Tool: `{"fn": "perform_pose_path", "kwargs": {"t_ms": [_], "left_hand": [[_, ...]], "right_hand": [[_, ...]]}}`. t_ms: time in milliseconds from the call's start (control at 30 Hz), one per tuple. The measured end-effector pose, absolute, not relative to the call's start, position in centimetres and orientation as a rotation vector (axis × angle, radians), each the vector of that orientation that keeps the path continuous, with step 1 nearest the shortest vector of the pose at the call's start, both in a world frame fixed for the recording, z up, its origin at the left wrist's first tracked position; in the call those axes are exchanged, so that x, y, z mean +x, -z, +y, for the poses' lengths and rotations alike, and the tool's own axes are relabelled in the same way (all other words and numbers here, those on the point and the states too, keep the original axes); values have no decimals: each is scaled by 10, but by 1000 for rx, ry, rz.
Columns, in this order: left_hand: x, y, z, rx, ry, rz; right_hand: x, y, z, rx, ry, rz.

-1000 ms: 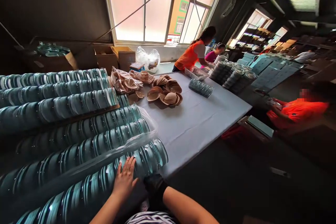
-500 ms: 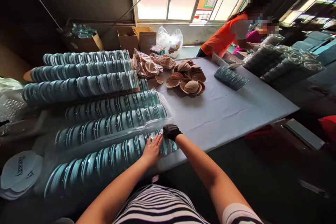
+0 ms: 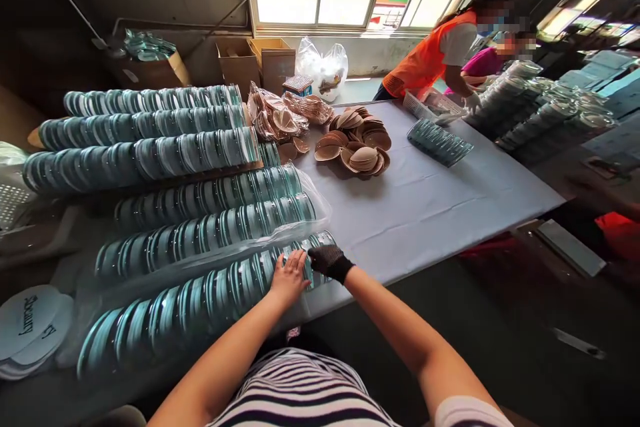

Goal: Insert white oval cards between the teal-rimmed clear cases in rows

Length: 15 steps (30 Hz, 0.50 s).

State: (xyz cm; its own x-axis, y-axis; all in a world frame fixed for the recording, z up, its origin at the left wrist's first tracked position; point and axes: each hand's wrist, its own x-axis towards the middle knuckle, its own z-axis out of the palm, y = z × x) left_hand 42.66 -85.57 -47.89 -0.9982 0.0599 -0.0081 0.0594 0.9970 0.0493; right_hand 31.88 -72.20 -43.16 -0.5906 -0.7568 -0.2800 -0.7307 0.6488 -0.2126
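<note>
Hands meet at the near end of the nearest row of discs (image 3: 200, 303), a long line of teal-rimmed clear discs lying on edge along the near side of the table (image 3: 425, 213). The left hand (image 3: 289, 275) is bare and lies flat on top of the row, fingers spread and straight. The right hand (image 3: 327, 260) wears a dark mesh glove and curls over the last discs at the row's end; whether its fingers actually pinch a disc is hard to tell, since the glove hides them.

A loose clear plastic sheet (image 3: 280, 237) drapes between this row and the next rows of discs (image 3: 210, 213) behind it, blurring what lies under it. More stacked rows (image 3: 145, 133) fill the left half of the table, and their far-left ends fade into shadow. White round labels (image 3: 30, 323) sit at the lower left, partly cut off by the frame.

Beyond the rows lie a heap of tan cups (image 3: 357, 143), crinkled bags of the same cups (image 3: 277, 117), and a short separate row of discs (image 3: 439, 141). Two other people (image 3: 440, 53) work at the far corner.

The grey cloth between the hands and the tan cups is bare, and the table's near edge runs just under the right wrist.
</note>
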Motion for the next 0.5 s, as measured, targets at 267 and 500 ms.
{"fn": "perform_pose_path", "kwargs": {"t_ms": [267,500], "left_hand": [[432,480,-858,105,-29,3126],[416,467,-844,344,-41,3147]], "right_hand": [[404,528,-681,-908,251,2507],[325,452,-670,-861,257,2758]]}}
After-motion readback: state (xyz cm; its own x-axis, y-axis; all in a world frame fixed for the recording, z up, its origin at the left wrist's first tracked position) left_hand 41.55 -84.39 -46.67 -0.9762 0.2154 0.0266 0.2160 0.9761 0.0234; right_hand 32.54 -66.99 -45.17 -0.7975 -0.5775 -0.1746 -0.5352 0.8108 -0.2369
